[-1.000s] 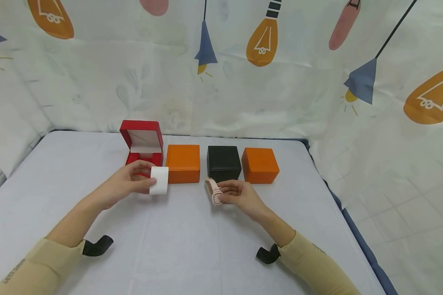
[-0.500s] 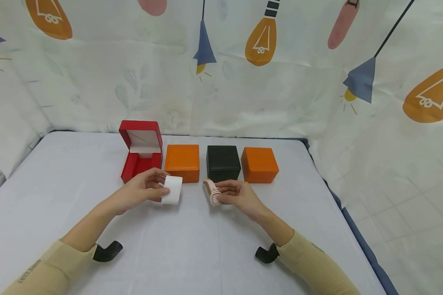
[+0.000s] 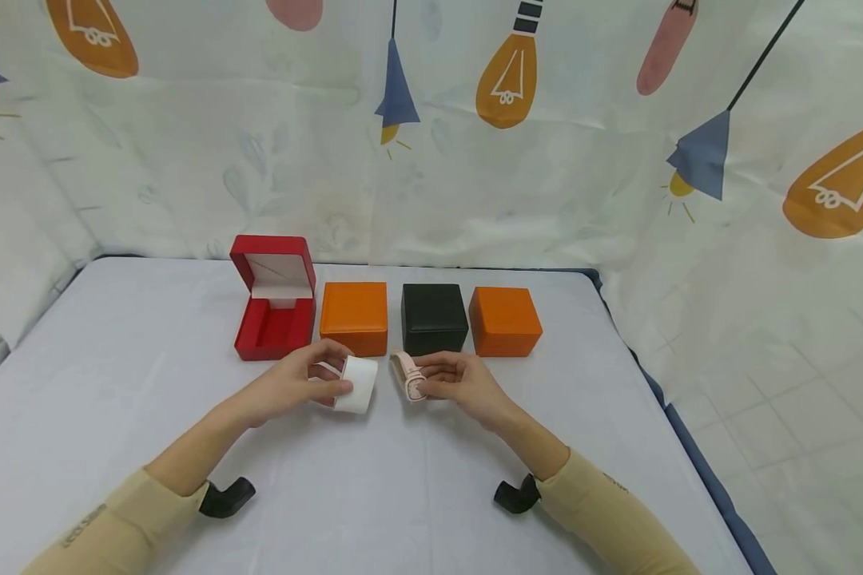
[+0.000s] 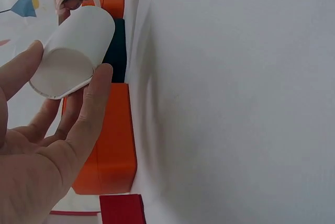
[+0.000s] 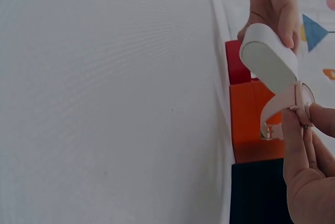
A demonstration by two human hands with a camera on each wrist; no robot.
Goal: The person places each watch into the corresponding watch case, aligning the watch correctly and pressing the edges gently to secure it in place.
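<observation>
My left hand [image 3: 288, 389] pinches a white watch cushion [image 3: 357, 385], a rounded oval roll, between thumb and fingers. In the left wrist view the cushion [image 4: 84, 46] shows its flat end between the fingertips. My right hand [image 3: 467, 385] holds a pale pink wristwatch [image 3: 411, 381] by its round case. The strap is unfastened at the buckle end or loosely looped; I cannot tell which. In the right wrist view the watch [image 5: 285, 106] hangs close to the cushion [image 5: 269, 56]. Behind the left hand stands a red watch box [image 3: 276, 327], lid raised, its red inside visible.
To the right of the red box stand a closed orange box [image 3: 354, 317], a closed black box [image 3: 435, 318] and another closed orange box [image 3: 505, 321]. A white cloth covers the table [image 3: 374, 495]. A patterned curtain [image 3: 431, 184] hangs behind.
My left hand has carried the cushion from in front of the red box rightward and nearer me, close to the watch. The red box's inside is now uncovered. My right hand has barely moved.
</observation>
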